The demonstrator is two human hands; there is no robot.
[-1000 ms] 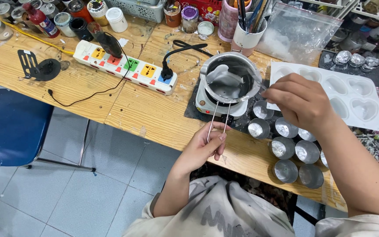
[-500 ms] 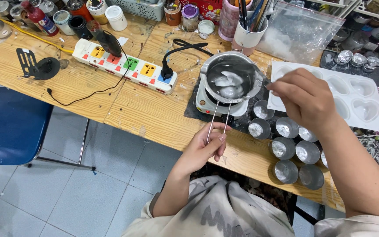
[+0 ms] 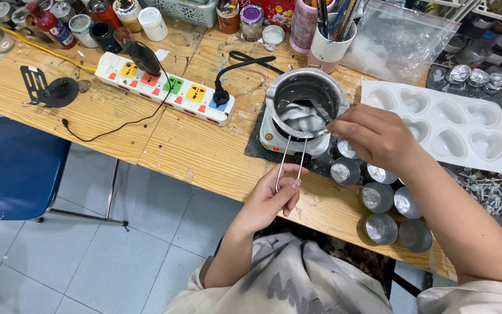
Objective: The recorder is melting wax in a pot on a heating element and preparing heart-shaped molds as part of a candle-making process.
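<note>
Head view: the left hand (image 3: 274,195) pinches the wire handle (image 3: 291,160) of the round metal melting pot (image 3: 306,102) on the small white hotplate (image 3: 274,142). The right hand (image 3: 376,136), fingers curled, holds a thin stirring tool (image 3: 321,113) in the pot's white wax (image 3: 302,119), near small silver tins (image 3: 377,196).

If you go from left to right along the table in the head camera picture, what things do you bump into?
Black stand → power strip → metal pot on a small hotplate → right hand → white heart mould.
</note>
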